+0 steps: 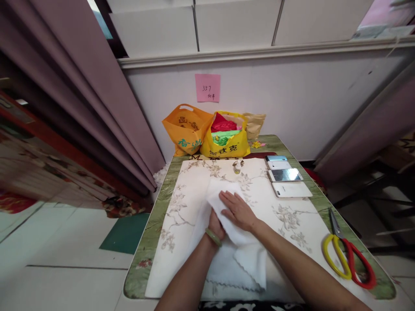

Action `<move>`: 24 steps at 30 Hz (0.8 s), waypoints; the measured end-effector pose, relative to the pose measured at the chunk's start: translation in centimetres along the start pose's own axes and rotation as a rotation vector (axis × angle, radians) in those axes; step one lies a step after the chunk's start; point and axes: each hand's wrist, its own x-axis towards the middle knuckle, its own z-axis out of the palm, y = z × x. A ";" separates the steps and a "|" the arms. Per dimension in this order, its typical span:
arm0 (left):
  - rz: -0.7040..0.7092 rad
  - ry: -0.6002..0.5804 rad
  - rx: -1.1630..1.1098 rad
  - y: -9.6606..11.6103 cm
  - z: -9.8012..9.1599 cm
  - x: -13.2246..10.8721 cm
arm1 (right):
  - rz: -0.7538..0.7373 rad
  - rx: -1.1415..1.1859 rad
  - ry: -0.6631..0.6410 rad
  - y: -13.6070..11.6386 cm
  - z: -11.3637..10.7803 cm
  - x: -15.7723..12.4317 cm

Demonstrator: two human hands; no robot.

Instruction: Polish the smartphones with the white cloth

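On the floral mat (288,216), the white cloth (248,261) lies partly doubled over, its near end loose and uneven; handling appears partway. The right hand (238,211) rests flat upon it, fingers extended; the left hand (216,224) is partly covered, grip undeterminable.

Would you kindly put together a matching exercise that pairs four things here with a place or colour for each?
Things:
1. White cloth
2. Scissors
3. Pink note
4. Orange bag

Places and colours:
A. On the wall
B. Beside the yellow bag
C. Under the right hand
D. Partly yellow, partly red

Right pairs: 1-C, 2-D, 3-A, 4-B
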 end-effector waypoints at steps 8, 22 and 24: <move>-0.081 -0.025 0.005 0.7 1.6 -0.4 | 0.140 -0.221 0.130 0.2 1.3 -4.1; -0.062 -0.124 0.017 0.6 1.9 -0.5 | 0.254 -0.170 0.087 0.6 0.5 -0.1; -0.069 -0.121 0.017 0.7 1.8 -0.5 | 0.294 -0.203 0.130 0.7 0.9 -1.2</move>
